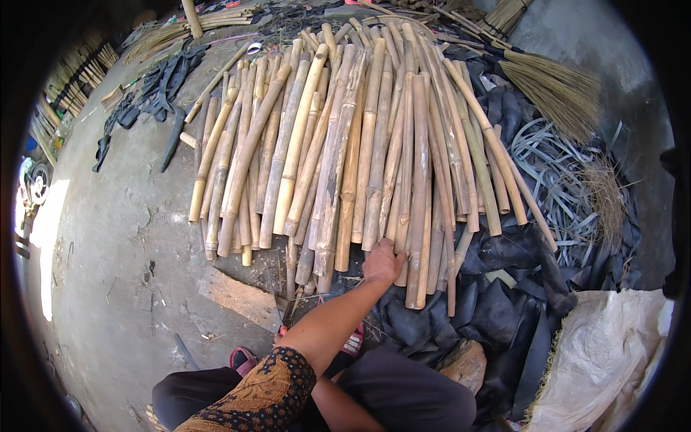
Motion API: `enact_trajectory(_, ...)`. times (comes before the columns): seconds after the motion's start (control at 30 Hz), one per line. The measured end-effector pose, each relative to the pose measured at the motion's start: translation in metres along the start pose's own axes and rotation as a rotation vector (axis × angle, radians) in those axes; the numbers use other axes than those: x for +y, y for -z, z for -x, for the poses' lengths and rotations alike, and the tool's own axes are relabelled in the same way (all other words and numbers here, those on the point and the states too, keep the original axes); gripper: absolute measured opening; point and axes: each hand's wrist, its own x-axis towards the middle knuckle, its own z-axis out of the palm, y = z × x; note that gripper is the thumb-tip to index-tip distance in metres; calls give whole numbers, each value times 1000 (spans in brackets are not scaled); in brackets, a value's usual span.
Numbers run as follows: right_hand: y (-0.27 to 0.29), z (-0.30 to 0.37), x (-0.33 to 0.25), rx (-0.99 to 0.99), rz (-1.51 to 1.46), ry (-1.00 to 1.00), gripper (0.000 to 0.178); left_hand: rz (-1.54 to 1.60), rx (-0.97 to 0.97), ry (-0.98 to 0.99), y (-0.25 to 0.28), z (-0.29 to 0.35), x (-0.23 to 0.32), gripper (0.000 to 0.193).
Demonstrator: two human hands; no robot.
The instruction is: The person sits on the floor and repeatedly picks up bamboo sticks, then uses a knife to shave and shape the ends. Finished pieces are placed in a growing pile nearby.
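A large pile of cut bamboo poles (324, 158) lies fanned out in front of me. From the lower left, my left arm reaches across to it. My left hand (385, 265) is closed on the near end of a bamboo pole (394, 223), still lying among the others. Below it, my right forearm passes under the left one. Only a bit of my right hand (281, 334) shows, beside a narrow, dark knife-like tool (289, 309) that it seems to hold. The left forearm covers the rest.
Black rubber sheets (493, 309) lie under and right of the pile, with pale strips (554, 173) and a broom-like bundle (554, 90) beyond. A white sack (604, 353) is at lower right. A wooden board (241, 297) and a stone (466, 366) lie near my feet.
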Motion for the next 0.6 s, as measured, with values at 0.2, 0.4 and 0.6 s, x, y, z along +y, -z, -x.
enact_trajectory(0.2, -26, 5, -3, 152, 91, 34, 35, 132, -19, -62, -3, -13, -6, 46)
enact_trajectory(0.4, -132, -5, -62, 629, 1063, -196, 32, 1257, 10, 30, 73, 33, -41, 25)
enact_trajectory(0.6, -211, 6, -79, 761, 1149, -182, 30, 1094, 737, -458, 267, 108, -39, 46)
